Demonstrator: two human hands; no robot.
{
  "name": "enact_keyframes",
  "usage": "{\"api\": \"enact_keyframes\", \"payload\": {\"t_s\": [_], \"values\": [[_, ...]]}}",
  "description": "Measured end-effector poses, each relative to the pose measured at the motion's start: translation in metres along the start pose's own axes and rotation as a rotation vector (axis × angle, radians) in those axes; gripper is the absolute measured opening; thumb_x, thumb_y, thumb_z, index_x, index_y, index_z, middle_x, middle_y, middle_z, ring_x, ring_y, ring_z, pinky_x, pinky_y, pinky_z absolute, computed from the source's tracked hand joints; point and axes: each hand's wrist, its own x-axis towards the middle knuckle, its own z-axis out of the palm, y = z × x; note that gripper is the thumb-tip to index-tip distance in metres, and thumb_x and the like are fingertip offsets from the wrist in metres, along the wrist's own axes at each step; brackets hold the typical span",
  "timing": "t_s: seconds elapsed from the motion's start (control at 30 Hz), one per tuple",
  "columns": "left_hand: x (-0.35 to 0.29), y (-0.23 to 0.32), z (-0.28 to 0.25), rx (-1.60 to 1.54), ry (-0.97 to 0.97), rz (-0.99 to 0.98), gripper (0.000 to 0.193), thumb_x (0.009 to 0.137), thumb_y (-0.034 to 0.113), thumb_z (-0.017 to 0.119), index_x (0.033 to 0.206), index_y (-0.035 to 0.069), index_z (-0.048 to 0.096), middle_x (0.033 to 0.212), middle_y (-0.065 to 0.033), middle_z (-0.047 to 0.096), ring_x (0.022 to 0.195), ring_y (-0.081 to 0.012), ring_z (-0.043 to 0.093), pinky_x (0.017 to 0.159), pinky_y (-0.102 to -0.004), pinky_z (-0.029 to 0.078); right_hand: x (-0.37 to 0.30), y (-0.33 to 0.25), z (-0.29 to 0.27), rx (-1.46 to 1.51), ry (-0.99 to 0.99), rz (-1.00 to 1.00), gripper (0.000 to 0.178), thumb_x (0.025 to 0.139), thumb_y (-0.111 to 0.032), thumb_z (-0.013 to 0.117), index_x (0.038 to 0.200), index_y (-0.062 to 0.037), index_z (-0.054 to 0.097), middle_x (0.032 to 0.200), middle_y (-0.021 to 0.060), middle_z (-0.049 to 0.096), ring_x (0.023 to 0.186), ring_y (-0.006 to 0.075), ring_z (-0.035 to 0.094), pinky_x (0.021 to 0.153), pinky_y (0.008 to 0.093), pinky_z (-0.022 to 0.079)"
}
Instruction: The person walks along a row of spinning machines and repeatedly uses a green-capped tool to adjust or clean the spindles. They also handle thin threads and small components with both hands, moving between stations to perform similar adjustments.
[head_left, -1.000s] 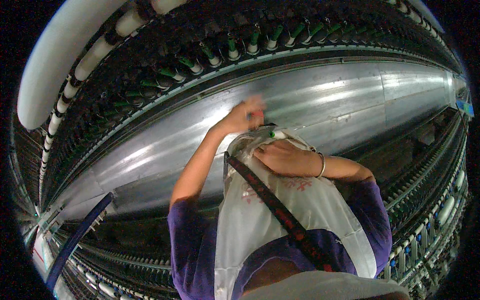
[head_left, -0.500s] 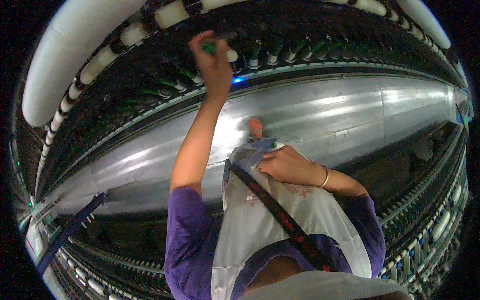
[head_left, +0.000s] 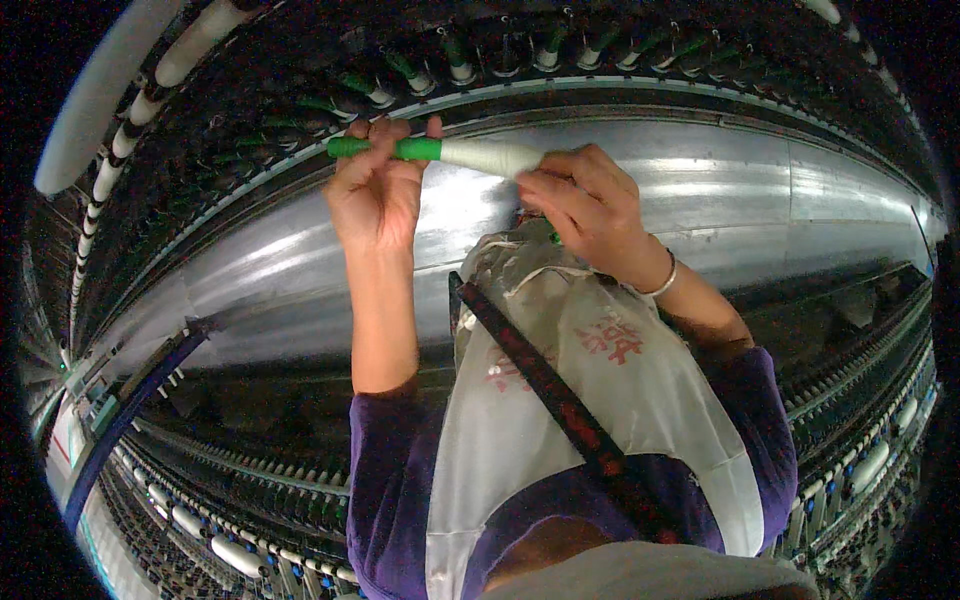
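Note:
I hold a bobbin (head_left: 440, 151) level in front of me: a green tube with white yarn wound on its right end. My left hand (head_left: 375, 190) grips the green end. My right hand (head_left: 590, 205) pinches the white yarn end, with a bracelet on its wrist. Below my hands hangs a white cloth bag (head_left: 590, 380) on a dark red-patterned strap (head_left: 555, 395) across my chest. My sleeves are purple.
A long spinning machine fills the view: a shiny metal panel (head_left: 760, 190), a row of green-tubed bobbins (head_left: 400, 70) above it, white yarn packages (head_left: 190, 45) at upper left, and more white bobbins (head_left: 235, 555) along the lower rows. A blue bar (head_left: 120, 430) stands at the left.
My left hand came down from the upper bobbin row with a green bobbin. My right hand rose from the bag and took hold of its white end.

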Motion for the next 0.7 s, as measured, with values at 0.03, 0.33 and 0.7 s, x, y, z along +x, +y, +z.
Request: {"api": "enact_keyframes", "payload": {"t_s": [0.03, 0.33, 0.7], "values": [[-0.005, -0.002, 0.001, 0.049, 0.019, -0.004, 0.03, 0.075, -0.019, 0.048, 0.092, 0.005, 0.05, 0.087, -0.0092, 0.053, 0.086, -0.0232, 0.055, 0.105, -0.0639, 0.034, 0.002, 0.004, 0.002, -0.053, 0.011, -0.005, 0.037, 0.068, -0.002, 0.076, 0.104, -0.0101, 0.068, 0.092, 0.0074, 0.062, 0.073, 0.0228, 0.058, 0.061, 0.034, 0.049], [-0.018, -0.019, -0.012, 0.111, 0.112, 0.081, 0.028, 0.082, -0.021, 0.05, 0.092, 0.006, 0.051, 0.094, -0.0092, 0.057, 0.104, -0.0264, 0.059, 0.101, -0.0676, 0.04, -0.011, 0.016, 0.026, -0.337, 0.146, -0.152, 0.018, 0.068, -0.011, 0.068, 0.086, -0.0146, 0.067, 0.089, 0.0036, 0.063, 0.077, 0.0226, 0.058, 0.064, 0.0368, 0.046], [-0.005, -0.052, -0.016, 0.848, 0.083, 0.013, 0.022, 0.091, 0.019, 0.065, 0.094, 0.008, 0.047, 0.07, -0.0091, 0.063, 0.063, -0.0183, 0.065, 0.055, -0.0279, 0.054, 0.001, 0.028, 0.03, 0.098, -0.136, 0.044, 0.004, 0.08, -0.01, 0.063, 0.081, -0.0073, 0.06, 0.086, 0.0087, 0.059, 0.077, 0.0276, 0.056, 0.069, 0.0359, 0.045]]}}
